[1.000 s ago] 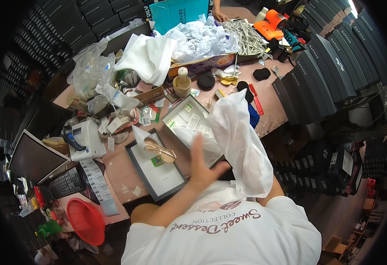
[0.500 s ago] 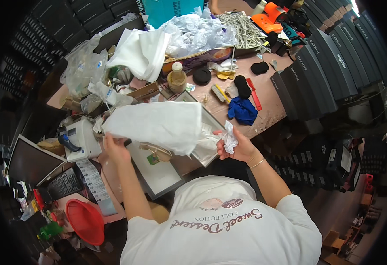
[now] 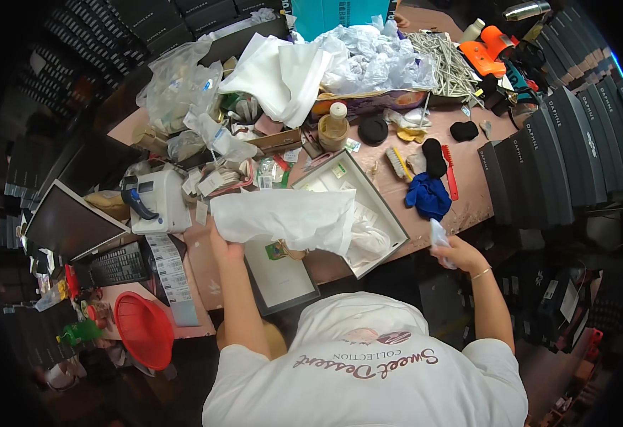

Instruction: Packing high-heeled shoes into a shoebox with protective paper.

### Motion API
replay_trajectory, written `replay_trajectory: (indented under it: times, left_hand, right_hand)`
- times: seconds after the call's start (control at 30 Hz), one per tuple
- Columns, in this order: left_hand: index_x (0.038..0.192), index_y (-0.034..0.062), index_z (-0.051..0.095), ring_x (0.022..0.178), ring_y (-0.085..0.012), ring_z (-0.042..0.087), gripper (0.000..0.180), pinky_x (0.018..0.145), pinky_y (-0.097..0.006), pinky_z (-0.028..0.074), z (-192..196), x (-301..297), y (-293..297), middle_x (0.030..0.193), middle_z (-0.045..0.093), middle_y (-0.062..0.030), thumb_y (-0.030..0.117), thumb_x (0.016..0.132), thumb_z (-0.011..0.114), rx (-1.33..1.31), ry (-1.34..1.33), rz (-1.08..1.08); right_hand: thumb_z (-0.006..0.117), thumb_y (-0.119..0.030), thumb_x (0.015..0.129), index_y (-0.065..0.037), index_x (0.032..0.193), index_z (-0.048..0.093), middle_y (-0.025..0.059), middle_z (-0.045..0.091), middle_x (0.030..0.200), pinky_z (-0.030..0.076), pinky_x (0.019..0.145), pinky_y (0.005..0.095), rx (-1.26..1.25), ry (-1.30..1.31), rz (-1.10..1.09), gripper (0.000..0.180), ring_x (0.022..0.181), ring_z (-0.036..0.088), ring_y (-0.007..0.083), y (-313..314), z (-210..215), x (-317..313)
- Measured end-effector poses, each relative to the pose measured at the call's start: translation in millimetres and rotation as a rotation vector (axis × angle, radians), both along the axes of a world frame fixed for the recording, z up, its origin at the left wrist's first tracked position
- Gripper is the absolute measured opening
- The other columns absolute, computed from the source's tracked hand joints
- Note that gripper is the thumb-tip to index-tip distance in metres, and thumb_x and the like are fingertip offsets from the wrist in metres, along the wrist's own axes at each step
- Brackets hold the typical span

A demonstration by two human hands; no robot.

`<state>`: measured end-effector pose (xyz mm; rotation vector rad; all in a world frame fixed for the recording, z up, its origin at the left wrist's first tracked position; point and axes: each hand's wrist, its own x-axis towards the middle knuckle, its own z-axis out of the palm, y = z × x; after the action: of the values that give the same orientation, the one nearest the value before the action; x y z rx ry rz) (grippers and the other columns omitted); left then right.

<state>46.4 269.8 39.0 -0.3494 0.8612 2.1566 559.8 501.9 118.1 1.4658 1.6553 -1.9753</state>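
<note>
My left hand grips the near left corner of a white cloth bag, which stretches out flat to the right. Under the bag a tan shoe shows only in part, above a shallow white box part with a grey rim. Behind and right of the bag, an open shoebox lies at a slant, with a white wrapped bundle at its near end. Off the table's front edge, my right hand is closed round a crumpled whitish wad, apart from the box.
A brush, a blue cloth and a red brush lie on the right. Dark shoeboxes stand beyond them. A label printer and red basin are at left. White cloth bags lie at the back.
My right hand has moved right with the crumpled wad, away from the shoebox and past the table edge. My left hand still holds the cloth bag. The whole view has shifted.
</note>
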Motion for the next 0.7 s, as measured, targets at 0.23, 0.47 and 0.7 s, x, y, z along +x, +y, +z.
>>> replay_trajectory:
  times: [0.23, 0.47, 0.7]
  left_hand:
    - [0.114, 0.0018, 0.057, 0.105, -0.0248, 0.059, 0.028, 0.094, -0.041, 0.048, 4.4, 20.9, 25.1, 0.114, 0.062, -0.0114, 0.017, 0.093, 0.048, 0.024, -0.188, 0.033]
    - [0.116, 0.0031, 0.056, 0.105, -0.0246, 0.059, 0.029, 0.093, -0.040, 0.048, 54.1, 60.4, 62.5, 0.115, 0.061, -0.0097, 0.020, 0.093, 0.050, -0.037, -0.129, -0.052]
    - [0.114, 0.0025, 0.055, 0.104, -0.0228, 0.058, 0.029, 0.090, -0.038, 0.048, 102.7, 118.1, 58.1, 0.112, 0.061, -0.0098, 0.023, 0.094, 0.051, 0.001, 0.100, -0.468]
  right_hand:
    - [0.079, -0.017, 0.069, 0.003, 0.130, 0.036, 0.0224, 0.056, 0.118, 0.049, 0.086, 0.0354, 0.815, -0.414, -0.809, 0.077, 0.107, 0.057, 0.0272, 12.9, -72.3, 184.2]
    - [0.080, -0.022, 0.066, -0.006, 0.142, 0.027, 0.0232, 0.023, 0.144, 0.025, 0.108, 0.0430, 1.268, 0.336, 0.049, 0.095, 0.133, 0.026, 0.0379, -42.8, 44.7, -136.5]
    - [0.055, -0.006, 0.075, -0.013, 0.132, 0.047, 0.0230, 0.061, 0.107, 0.047, 0.085, 0.0388, 0.897, 0.538, 0.446, 0.059, 0.097, 0.060, 0.0344, -70.3, 28.7, -204.1]
